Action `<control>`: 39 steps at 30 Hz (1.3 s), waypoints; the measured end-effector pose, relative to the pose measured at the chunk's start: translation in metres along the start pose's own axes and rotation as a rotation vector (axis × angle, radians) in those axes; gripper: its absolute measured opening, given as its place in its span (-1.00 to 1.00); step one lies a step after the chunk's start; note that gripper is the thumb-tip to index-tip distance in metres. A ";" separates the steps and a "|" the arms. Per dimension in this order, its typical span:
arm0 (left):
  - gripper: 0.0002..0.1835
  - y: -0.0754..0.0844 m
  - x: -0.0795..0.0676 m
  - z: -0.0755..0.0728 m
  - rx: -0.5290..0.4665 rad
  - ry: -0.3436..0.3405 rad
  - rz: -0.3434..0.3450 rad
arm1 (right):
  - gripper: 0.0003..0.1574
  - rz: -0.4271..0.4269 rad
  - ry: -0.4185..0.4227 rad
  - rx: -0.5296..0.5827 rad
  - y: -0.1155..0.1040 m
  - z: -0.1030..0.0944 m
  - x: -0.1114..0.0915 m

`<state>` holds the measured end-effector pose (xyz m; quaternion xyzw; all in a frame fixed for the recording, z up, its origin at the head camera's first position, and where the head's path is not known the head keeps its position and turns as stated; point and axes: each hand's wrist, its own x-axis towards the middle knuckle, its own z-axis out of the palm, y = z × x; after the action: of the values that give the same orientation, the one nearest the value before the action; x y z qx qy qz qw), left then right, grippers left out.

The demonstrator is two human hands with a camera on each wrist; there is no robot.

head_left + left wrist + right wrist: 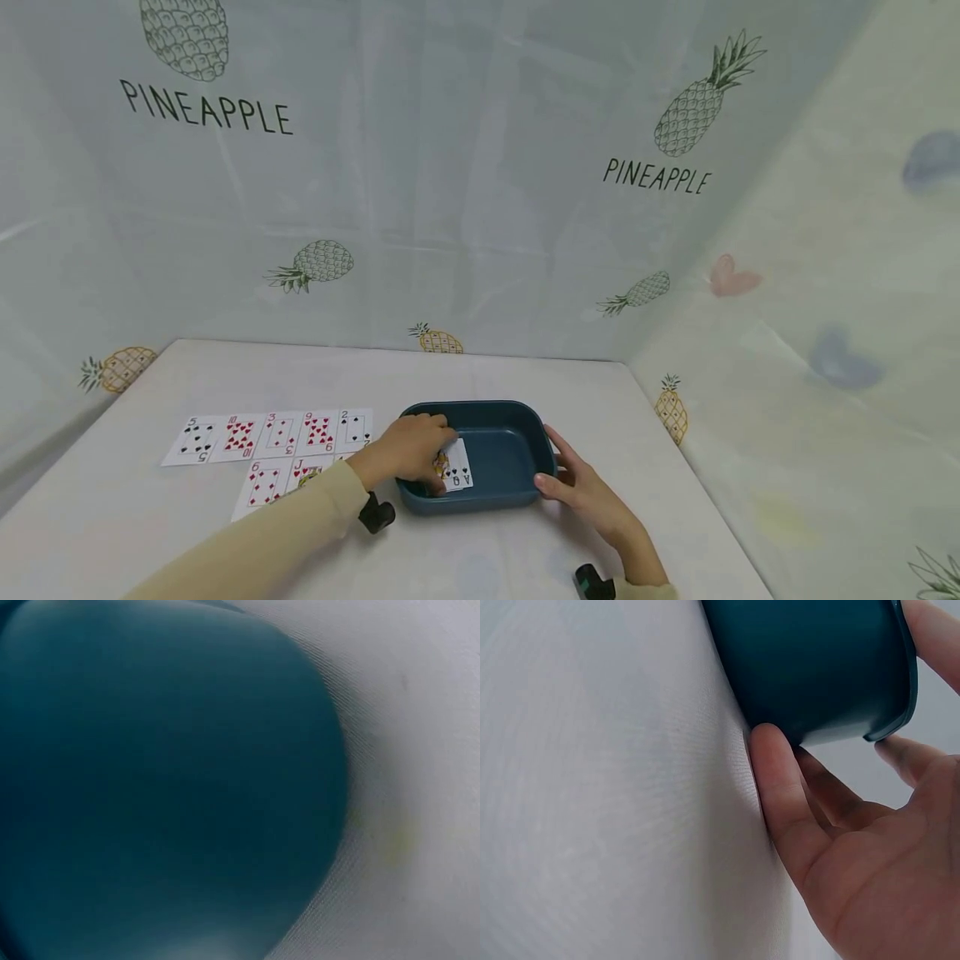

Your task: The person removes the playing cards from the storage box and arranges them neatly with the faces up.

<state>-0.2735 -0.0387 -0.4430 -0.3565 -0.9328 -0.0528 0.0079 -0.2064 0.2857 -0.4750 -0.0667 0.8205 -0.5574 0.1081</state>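
A dark blue rectangular dish [498,501] stands on the white table. My left hand [408,450] reaches over its left end, thumb toward the near side and fingers toward the far side, gripping playing cards [457,467] inside it. An ace and a queen show beside the fingers; how many cards lie under the hand is hidden. My right hand [588,492] holds the dish's right end, thumb at the near corner and fingers along the side. In the right wrist view, fingertips touch the blue wall low down near the cloth. Only the dish's blue wall [172,772] fills the left wrist view.
Left of the dish, face-up playing cards [240,437] lie in a row on the white cloth [300,367]. Nearer me is a second row with a six [264,485] and a jack [306,471], partly covered by my left forearm. A pineapple-print curtain [465,183] hangs behind the table.
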 end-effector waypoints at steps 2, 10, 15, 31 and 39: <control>-0.11 0.000 0.001 0.000 0.005 -0.005 0.001 | 0.02 0.002 0.002 -0.005 0.000 0.000 0.000; -0.07 -0.001 0.004 -0.001 -0.051 -0.017 -0.023 | 0.03 -0.003 -0.002 -0.009 -0.001 0.000 0.000; -0.07 -0.004 0.006 -0.002 -0.125 -0.021 -0.044 | 0.02 0.007 0.003 -0.019 -0.001 0.001 0.000; -0.13 -0.009 0.006 -0.008 -0.293 0.018 -0.006 | 0.02 0.008 0.014 -0.027 0.000 0.000 0.001; -0.11 -0.016 0.005 -0.004 -0.352 0.039 0.026 | 0.02 0.009 0.011 -0.021 0.001 0.000 0.001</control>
<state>-0.2881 -0.0477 -0.4400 -0.3631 -0.9041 -0.2223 -0.0360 -0.2069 0.2858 -0.4756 -0.0608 0.8273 -0.5485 0.1054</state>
